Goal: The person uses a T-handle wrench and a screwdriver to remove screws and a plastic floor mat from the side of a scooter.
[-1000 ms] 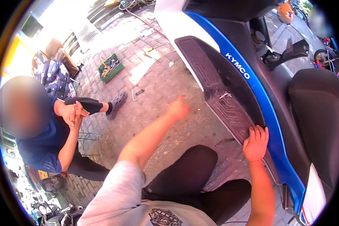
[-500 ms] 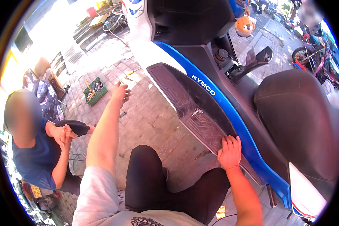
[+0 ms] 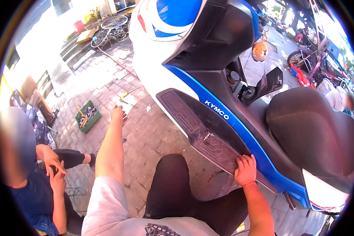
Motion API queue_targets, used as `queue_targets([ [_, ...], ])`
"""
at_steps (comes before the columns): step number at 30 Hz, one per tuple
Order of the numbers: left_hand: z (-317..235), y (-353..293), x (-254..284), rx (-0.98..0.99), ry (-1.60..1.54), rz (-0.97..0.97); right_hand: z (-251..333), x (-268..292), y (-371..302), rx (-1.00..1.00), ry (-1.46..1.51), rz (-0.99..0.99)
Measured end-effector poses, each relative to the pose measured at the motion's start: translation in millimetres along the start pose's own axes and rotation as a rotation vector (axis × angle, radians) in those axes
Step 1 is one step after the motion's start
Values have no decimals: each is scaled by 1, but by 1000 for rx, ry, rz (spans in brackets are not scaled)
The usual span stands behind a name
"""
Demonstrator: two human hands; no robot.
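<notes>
Right hand (image 3: 246, 170) sat on the rear edge of the scooter's footboard (image 3: 202, 126), fingers curled over the lip of the ribbed black rubber mat, gripping it, thumb side hidden. The footboard was a long flat slab, grooved in a maze-like pattern, dusty, slanting from upper left to lower right. Just beside it ran a glossy blue side panel (image 3: 259, 151), smooth plastic, curved, with white body plastic (image 3: 149, 67) above at the front. The seat (image 3: 312, 129) was a big rounded matte black cushion, well right of the hand. A small hinged black flap (image 3: 272, 83) stood open near the centre tunnel. Left hand (image 3: 117, 114) was stretched out away from the scooter, arm straight, out over the brick paving (image 3: 153, 133); fingers looked loosely bent, holding nothing I could make out, too small to tell more. Hands were well apart. Near the left hand, further out, sat a green plastic crate (image 3: 87, 117) of tools, lattice-sided, rectangular. Paving was rough reddish-grey brick, stained and littered with scraps. Person's black trouser knee (image 3: 173, 177) was between the two arms, grey sleeve at the left shoulder. Another person in a dark blue shirt (image 3: 25, 200) squatted at lower left, hands together. An orange round plush toy (image 3: 259, 51) hung behind the front of the scooter.
</notes>
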State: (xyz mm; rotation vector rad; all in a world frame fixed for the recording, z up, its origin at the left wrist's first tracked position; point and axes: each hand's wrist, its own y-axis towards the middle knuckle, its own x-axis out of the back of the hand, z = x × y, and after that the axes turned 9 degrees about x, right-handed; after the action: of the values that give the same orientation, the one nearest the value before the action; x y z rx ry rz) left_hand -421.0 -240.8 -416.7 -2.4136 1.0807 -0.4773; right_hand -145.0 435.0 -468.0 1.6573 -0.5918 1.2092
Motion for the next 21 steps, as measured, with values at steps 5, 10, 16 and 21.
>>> queue_targets([
  [5,8,58,0,24,10,28,1,2,7,14,-29,34],
  [10,40,77,-8,64,25,77,7,1,6,12,-45,43],
  [16,92,74,2,189,77,100,10,-4,4,1,-57,83],
  [21,166,63,21,276,110,131,7,-10,8,41,-45,75],
])
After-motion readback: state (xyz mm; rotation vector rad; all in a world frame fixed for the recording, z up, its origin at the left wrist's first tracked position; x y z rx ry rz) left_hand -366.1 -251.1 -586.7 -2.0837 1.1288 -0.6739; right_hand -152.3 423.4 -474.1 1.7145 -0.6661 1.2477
